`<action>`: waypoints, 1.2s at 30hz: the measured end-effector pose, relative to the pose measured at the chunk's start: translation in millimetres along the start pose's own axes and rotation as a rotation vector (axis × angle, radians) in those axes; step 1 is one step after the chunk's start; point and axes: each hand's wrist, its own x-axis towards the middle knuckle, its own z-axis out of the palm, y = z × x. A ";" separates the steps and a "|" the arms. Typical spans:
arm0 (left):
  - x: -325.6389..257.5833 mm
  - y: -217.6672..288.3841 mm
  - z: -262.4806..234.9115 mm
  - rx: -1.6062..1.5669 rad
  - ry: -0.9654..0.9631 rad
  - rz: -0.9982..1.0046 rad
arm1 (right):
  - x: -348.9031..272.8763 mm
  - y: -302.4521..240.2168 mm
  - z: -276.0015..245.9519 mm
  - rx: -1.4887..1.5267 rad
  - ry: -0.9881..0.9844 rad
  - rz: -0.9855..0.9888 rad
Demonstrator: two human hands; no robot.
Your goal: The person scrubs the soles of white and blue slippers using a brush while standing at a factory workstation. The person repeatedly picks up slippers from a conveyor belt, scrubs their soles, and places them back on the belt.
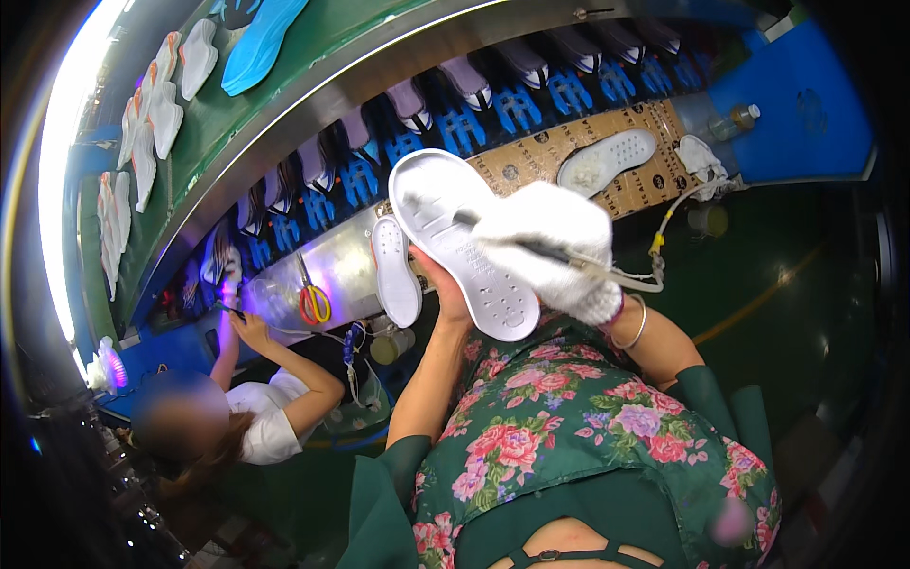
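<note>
Head view: looks down on the person's two hands, held up in front of a flowered green apron [559,417].
Hidden: left hand [445,284] mostly behind the white shoe sole [460,237]; only palm edge and wrist show, so finger grip can't be read exactly, but it clasps the sole from below. Right hand [555,247] is inside a white cloth glove, fingers not separable; its grip is pressed together round a thin brush [531,247].
Hard to see: brush tip blurs against the sole. Co-worker at near left has the face blurred.
Materials: sole is smooth moulded white rubber w/ raised rim and small holes toward its near end; glove is fuzzy knit; metal bangle [633,327] on right wrist.
Axis: sole's long axis runs far-left to near-right, inner face up, wider end at far left.
Where: sole held in air above the table, centre of scene.
Nearby: second white sole [395,270] just left of it; a third sole [607,161] lies on the brown mat [531,152] at far right; orange-handled scissors [313,302] to the left.
</note>
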 end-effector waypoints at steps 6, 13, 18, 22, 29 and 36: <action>10.6 8.4 -0.5 -0.002 0.008 -0.019 | -15.2 3.5 14.4 -0.239 -0.125 -0.190; 18.5 12.7 -6.1 -0.053 0.000 0.117 | -10.1 0.8 7.4 0.106 0.001 0.103; 31.4 10.3 -32.1 -0.135 0.057 0.062 | -22.1 -4.9 21.9 -0.145 -0.156 -0.225; 37.3 23.9 -28.2 -0.309 -0.240 0.084 | -15.4 -0.2 11.7 0.133 -0.153 -0.042; 39.4 37.9 -13.9 -0.450 -0.452 -0.113 | -35.1 -4.6 29.3 -0.056 -0.190 -0.199; 47.6 45.1 -13.7 -0.488 -0.423 -0.104 | -31.7 0.5 26.8 -0.156 -0.175 -0.224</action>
